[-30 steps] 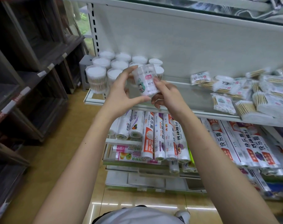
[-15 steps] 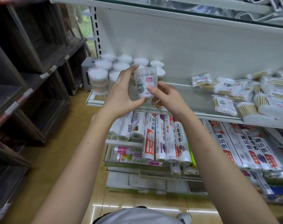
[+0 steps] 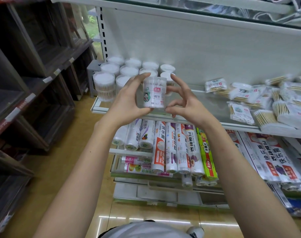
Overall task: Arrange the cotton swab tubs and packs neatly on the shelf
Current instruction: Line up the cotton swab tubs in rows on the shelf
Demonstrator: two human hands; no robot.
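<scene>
1. Head view, centre of the frame: a person holds a clear plastic tub (image 3: 154, 93) of cotton swabs upright in front of the shelf (image 3: 189, 120), just ahead of a group of similar tubs (image 3: 129, 71) standing at the shelf's left end.

2. The tub looks light and stiff, with smooth, likely slippery walls and a printed label; a hold on opposite sides of the wall, below the lid, seems safest, since whether the lid would stay on if lifted by it cannot be told.

3. The left hand (image 3: 129, 100) curls round the tub's left side, fingers behind it near the top, thumb under the lower edge, carrying it.

4. The right hand (image 3: 184, 103) is half spread beside the tub's right side, fingers bent and fanned; the thumb tip sits at the lower right edge, but whether it presses the tub cannot be told.

5. At the right of the frame, flat swab packs (image 3: 266, 103) lie in a loose heap on the same shelf, well apart from the tubs.

6. Lower centre: rolls of plastic wrap (image 3: 172, 148) fill the shelf below.
</scene>
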